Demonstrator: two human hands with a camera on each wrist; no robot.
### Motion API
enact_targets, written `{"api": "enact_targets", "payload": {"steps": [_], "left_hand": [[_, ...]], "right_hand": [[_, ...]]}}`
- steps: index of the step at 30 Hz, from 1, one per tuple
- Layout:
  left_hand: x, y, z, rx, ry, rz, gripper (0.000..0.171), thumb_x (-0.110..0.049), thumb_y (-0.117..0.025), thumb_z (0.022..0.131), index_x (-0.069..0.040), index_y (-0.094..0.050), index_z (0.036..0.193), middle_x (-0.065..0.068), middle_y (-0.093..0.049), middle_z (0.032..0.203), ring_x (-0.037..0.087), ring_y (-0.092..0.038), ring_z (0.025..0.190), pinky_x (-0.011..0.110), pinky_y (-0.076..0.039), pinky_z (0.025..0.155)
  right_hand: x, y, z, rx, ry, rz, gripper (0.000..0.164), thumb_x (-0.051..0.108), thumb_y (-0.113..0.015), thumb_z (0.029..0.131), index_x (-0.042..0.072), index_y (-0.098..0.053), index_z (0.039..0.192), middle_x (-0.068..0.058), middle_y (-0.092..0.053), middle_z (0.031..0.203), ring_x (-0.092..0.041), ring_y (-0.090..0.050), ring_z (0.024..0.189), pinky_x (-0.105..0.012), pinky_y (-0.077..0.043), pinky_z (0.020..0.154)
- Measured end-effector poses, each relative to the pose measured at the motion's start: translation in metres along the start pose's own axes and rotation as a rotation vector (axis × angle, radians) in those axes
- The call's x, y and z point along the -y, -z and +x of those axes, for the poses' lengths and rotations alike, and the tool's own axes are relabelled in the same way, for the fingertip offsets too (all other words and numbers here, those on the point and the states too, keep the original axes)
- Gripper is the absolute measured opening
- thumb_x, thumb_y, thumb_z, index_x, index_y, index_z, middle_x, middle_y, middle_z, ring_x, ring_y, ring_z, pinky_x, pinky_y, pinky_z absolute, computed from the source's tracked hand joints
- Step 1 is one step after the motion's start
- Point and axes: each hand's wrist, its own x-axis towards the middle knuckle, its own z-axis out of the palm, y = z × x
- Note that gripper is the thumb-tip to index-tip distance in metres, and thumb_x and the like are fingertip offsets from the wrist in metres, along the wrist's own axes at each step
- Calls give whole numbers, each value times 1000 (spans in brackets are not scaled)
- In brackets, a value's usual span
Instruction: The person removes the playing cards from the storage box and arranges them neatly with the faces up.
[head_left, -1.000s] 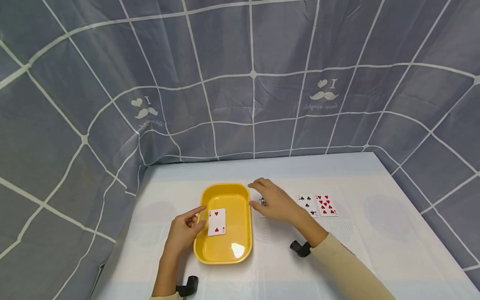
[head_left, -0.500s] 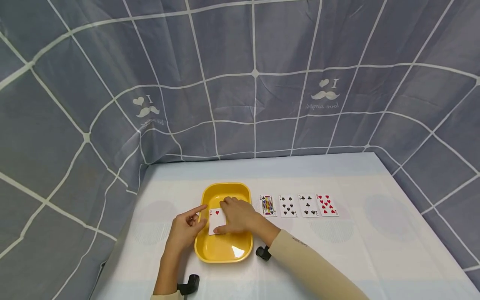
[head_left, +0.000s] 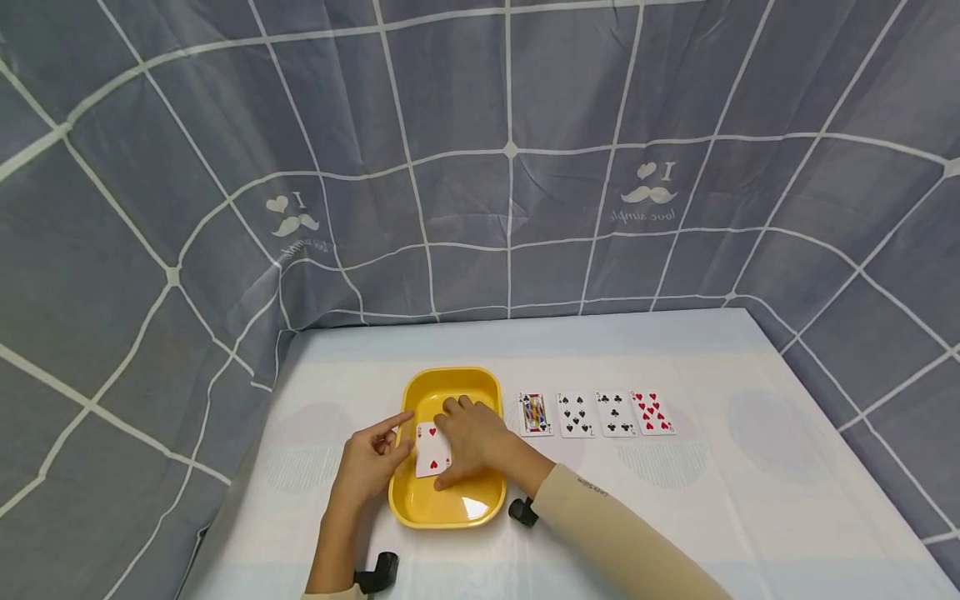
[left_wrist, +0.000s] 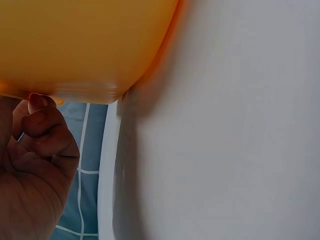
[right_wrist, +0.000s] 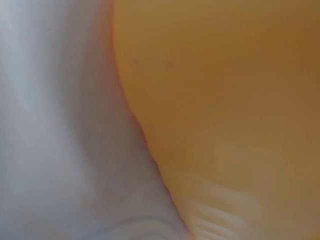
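In the head view a two of hearts playing card [head_left: 432,450] lies face up in a yellow plastic tray [head_left: 450,515], slightly turned. My left hand [head_left: 366,463] holds the tray's left rim, index finger and thumb over the edge. From the left wrist view, the left hand's other fingers [left_wrist: 47,137] are curled against the tray's outer wall [left_wrist: 85,50]. Over the inside of the tray is my right hand [head_left: 474,443], fingers and thumb spread at the card's right side, covering part of it. Only tray wall [right_wrist: 225,125] and tablecloth show in the right wrist view.
Right of the tray, a row of face-up cards lies on the white tablecloth [head_left: 720,517]: a jack [head_left: 535,414], a seven of spades [head_left: 575,414], a five of clubs [head_left: 616,414] and a hearts card [head_left: 653,413]. A grey checked curtain [head_left: 465,217] surrounds the table.
My right hand has moved left from the jack into the tray, to the two of hearts. That card has shifted slightly toward me and turned a little. The left hand stays at the rim.
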Motion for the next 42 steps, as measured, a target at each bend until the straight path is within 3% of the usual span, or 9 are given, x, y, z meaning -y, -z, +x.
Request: {"api": "enact_targets", "payload": {"steps": [6, 14, 24, 31, 37, 42], "left_hand": [[1, 0, -1, -4, -14, 3, 38, -12, -73, 84, -20, -69, 121, 1, -47, 64, 8, -38, 51, 20, -31, 46], [-1, 1, -1, 7, 0, -2, 37, -14, -74, 84, -21, -69, 121, 2, -47, 65, 9, -39, 53, 20, -31, 47], [-2, 1, 0, 9, 6, 12, 38, -14, -75, 83, -27, -69, 119, 2, -49, 68, 9, -38, 53, 19, -31, 46], [-3, 1, -1, -8, 27, 23, 39, -14, -74, 82, -25, -69, 119, 2, -48, 68, 9, -39, 54, 19, -31, 47], [-4, 1, -1, -9, 35, 16, 39, -14, -75, 83, -23, -69, 120, 2, -49, 69, 10, -39, 54, 19, -31, 47], [-4, 0, 0, 2, 21, 15, 40, -13, -75, 82, -20, -69, 122, 3, -50, 70, 9, -40, 54, 19, -32, 47]], "right_hand": [[0, 0, 0, -37, 8, 5, 84, 75, -69, 66, 20, -58, 128, -1, -50, 127, -20, -48, 110, -35, -45, 94], [-1, 4, -3, -44, 14, 42, 88, 74, -70, 67, 19, -55, 134, -1, -52, 129, -20, -49, 113, -36, -44, 97], [-15, 23, -15, -137, -1, 135, 91, 66, -76, 67, 19, -50, 140, -1, -51, 130, -18, -51, 113, -33, -49, 93], [-39, 37, -33, -206, -32, 173, 90, 67, -73, 69, 19, -49, 141, -3, -48, 142, -23, -45, 130, -42, -42, 105], [-70, 50, -55, -298, -63, 232, 86, 65, -72, 69, 20, -51, 138, 1, -52, 135, -18, -47, 122, -41, -43, 102], [-106, 57, -84, -362, -108, 264, 87, 62, -76, 68, 19, -50, 140, 0, -52, 137, -20, -46, 126, -45, -41, 104]]}}
